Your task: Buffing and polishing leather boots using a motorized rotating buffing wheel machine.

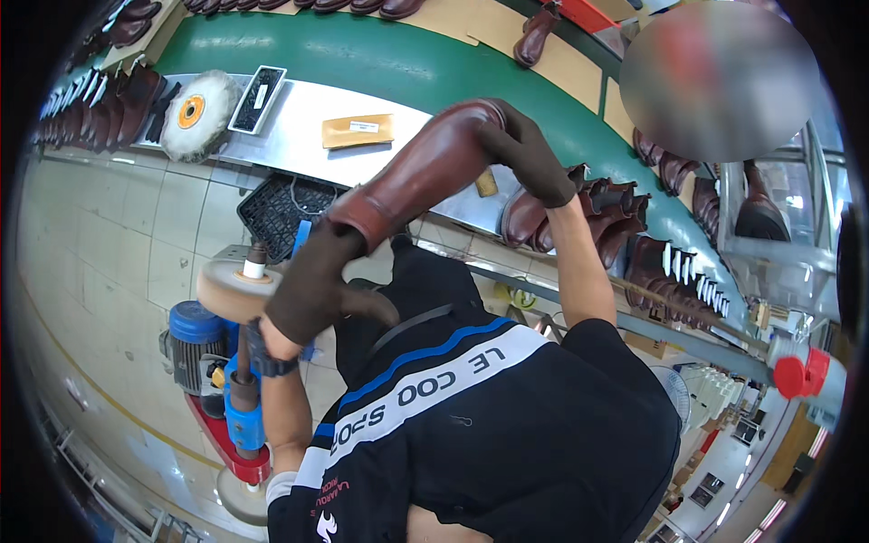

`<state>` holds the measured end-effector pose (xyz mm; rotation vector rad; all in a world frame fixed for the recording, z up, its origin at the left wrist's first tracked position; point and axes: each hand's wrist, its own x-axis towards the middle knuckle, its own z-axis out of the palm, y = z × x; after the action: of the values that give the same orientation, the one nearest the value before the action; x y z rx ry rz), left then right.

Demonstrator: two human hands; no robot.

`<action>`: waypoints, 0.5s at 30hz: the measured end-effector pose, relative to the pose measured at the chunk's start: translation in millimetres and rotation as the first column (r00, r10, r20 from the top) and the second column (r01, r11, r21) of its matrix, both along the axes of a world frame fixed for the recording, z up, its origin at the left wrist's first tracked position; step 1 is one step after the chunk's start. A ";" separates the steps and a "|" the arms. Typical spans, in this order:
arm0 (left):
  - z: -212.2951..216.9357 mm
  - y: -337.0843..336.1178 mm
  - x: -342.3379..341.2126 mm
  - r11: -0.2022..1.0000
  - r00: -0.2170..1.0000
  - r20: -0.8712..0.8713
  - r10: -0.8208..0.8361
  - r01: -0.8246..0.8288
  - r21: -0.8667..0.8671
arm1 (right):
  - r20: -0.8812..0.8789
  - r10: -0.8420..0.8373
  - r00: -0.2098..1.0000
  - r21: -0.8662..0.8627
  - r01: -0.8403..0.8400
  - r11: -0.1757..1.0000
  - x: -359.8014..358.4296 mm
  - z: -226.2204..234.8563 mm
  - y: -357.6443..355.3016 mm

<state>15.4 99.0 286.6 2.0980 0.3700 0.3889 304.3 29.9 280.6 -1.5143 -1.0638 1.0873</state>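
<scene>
Now the boot [416,172] lies between both hands [312,282] [534,161].

Silvery worktop [303,118] (green strip [299,45] alongside): yellow block [348,136], white tray [274,102], wheel [193,113].

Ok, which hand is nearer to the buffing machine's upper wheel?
Left. The left hand, at the brown leather boot's open end, appears close beside the upper wheel; the right hand, gripping the far end, is farther away.

Left hand [312,288]: brown glove [303,303], fingers mostly out of sight, thumb [373,306] outstretched; dark watch [264,351] at wrist, forearm [285,412] bare. Right hand [529,156]: likewise gloved, bent in a grip, farther forward; right forearm [584,267] bare.
</scene>
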 end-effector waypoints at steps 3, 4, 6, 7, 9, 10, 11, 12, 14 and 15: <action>15.5 38.3 14.5 0.996 0.998 -0.023 0.052 -0.050 0.076 | -0.140 0.144 0.980 -0.205 -0.171 0.964 10.7 -21.2 -2.6; 24.7 51.0 25.3 0.982 0.995 -0.076 0.058 -0.043 0.186 | -0.143 0.252 0.957 -0.209 -0.278 0.937 8.1 -33.2 -1.9; 23.2 74.4 41.7 0.920 0.996 -0.083 0.038 -0.003 0.391 | -0.210 0.383 0.899 -0.309 -0.433 0.847 -7.7 -46.2 0.7; 21.6 84.3 43.5 0.883 0.986 -0.163 0.019 0.060 0.465 | -0.307 0.406 0.861 -0.332 -0.497 0.802 -11.5 -58.9 0.4; 21.3 100.1 43.5 0.856 0.983 -0.180 -0.029 0.118 0.503 | -0.559 0.283 0.779 -0.283 -0.501 0.818 -20.9 -69.0 -1.2; 29.5 103.0 43.1 0.872 0.975 -0.209 -0.070 0.162 0.462 | -0.575 0.309 0.758 -0.284 -0.539 0.793 -16.4 -72.5 5.4; 37.0 104.1 46.9 0.874 0.971 -0.176 -0.160 0.222 0.432 | -0.628 0.372 0.684 -0.232 -0.621 0.749 -6.9 -77.8 14.5; 42.7 106.5 49.9 0.856 0.964 -0.091 -0.250 0.264 0.445 | -0.673 0.429 0.602 -0.176 -0.693 0.699 -2.8 -83.2 25.5; 45.3 109.5 54.3 0.847 0.928 0.016 -0.371 0.332 0.416 | -0.619 0.349 0.703 -0.216 -0.580 0.785 -29.9 -58.1 57.2; 52.2 106.3 51.8 0.861 0.922 0.039 -0.386 0.345 0.374 | -0.452 0.299 0.840 -0.320 -0.466 0.825 -50.5 -32.1 71.8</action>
<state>67.2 205.3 338.8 2.4273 -0.1887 0.3642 253.8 101.7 248.5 -1.3378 -0.9150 1.9245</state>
